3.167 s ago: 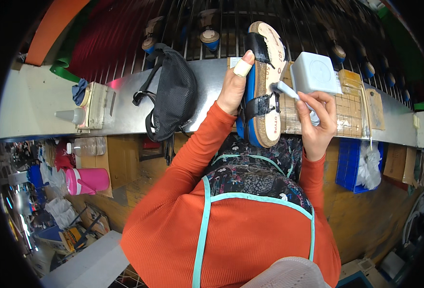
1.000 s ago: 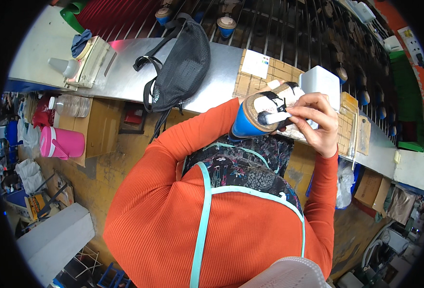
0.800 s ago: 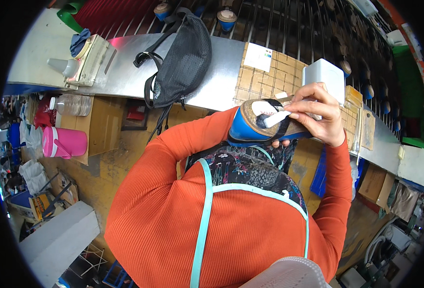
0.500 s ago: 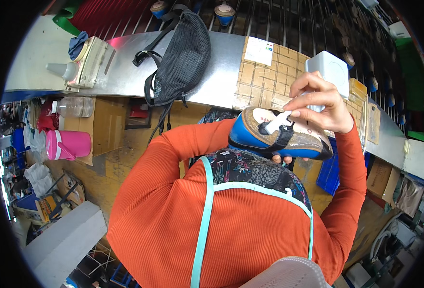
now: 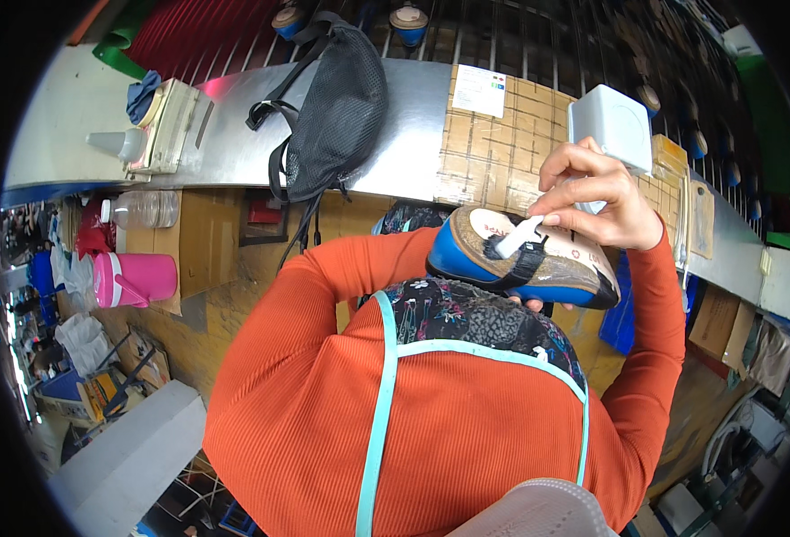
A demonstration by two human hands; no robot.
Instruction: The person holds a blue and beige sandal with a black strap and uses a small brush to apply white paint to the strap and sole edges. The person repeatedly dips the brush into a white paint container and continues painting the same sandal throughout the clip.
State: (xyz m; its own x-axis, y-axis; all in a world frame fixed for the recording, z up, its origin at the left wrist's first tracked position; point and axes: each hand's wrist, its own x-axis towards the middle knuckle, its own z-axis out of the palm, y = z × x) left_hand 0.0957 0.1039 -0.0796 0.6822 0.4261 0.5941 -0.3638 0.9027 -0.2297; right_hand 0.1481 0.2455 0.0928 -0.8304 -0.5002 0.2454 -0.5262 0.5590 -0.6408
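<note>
A blue shoe upper on a last (image 5: 475, 261), its sole side facing up with a black strip across it, is held in front of my chest. My left hand (image 5: 527, 305) grips it from beneath; only a few fingertips show below its near edge. In a pinch between thumb and fingers, my right hand (image 5: 603, 190) holds a small white-handled brush (image 5: 520, 238). Its dark tip touches the sole side beside the strip. Just beyond my right hand stands a white square container (image 5: 611, 127).
A cardboard sheet (image 5: 493, 148) covers part of the metal conveyor edge (image 5: 417, 98). On it lies a black mesh bag (image 5: 346, 107) with straps. Blue shoes on lasts (image 5: 407, 25) rest on the rollers beyond. At left are a pink cooler jug (image 5: 144, 279) and a clear bottle (image 5: 144, 210).
The toe end of the shoe has tilted slightly lower at the right. My right hand and the brush have shifted only a little; my left fingertips are more hidden.
</note>
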